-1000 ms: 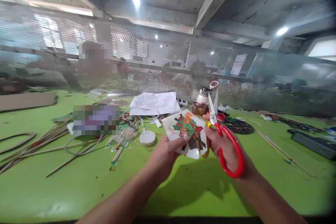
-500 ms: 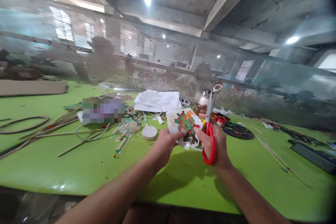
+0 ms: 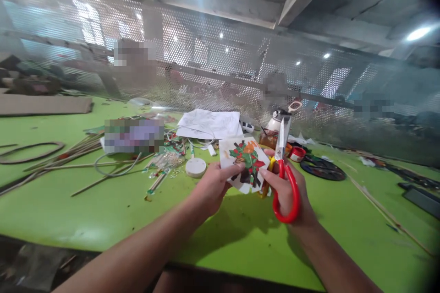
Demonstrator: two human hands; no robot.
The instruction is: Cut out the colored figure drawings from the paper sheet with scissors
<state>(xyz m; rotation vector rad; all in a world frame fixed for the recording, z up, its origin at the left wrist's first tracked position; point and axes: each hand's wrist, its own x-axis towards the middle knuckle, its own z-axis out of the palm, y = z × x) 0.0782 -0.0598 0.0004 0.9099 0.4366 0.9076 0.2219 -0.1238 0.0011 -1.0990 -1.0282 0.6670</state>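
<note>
A small white piece of paper (image 3: 244, 161) with a painting in green, red, orange and dark brown is held up in front of me, its edges cut at angles. My left hand (image 3: 213, 187) pinches its lower left side, thumb on the painted face. At the right edge of the paper, the thumb and fingers of my right hand (image 3: 304, 201) touch it. That same hand carries red-handled scissors (image 3: 295, 194), blades pointing up and seemingly closed. Something yellow (image 3: 266, 188) shows behind the paper and the right fingers; its kind is partly hidden.
Thin sticks (image 3: 82, 153), a white round disc (image 3: 195, 167) and small beads (image 3: 172, 160) lie left on the green table (image 3: 137, 224). Behind are white paper sheets (image 3: 209, 121) and a bottle (image 3: 275, 121). A dark palette (image 3: 323, 168) and red jar (image 3: 297, 153) stand right. A perforated screen (image 3: 206, 73) borders the back.
The view has shifted slightly. My right hand and the scissors sit a little farther right and lower in the picture. Both hands still hold the paper, which is tilted slightly differently.
</note>
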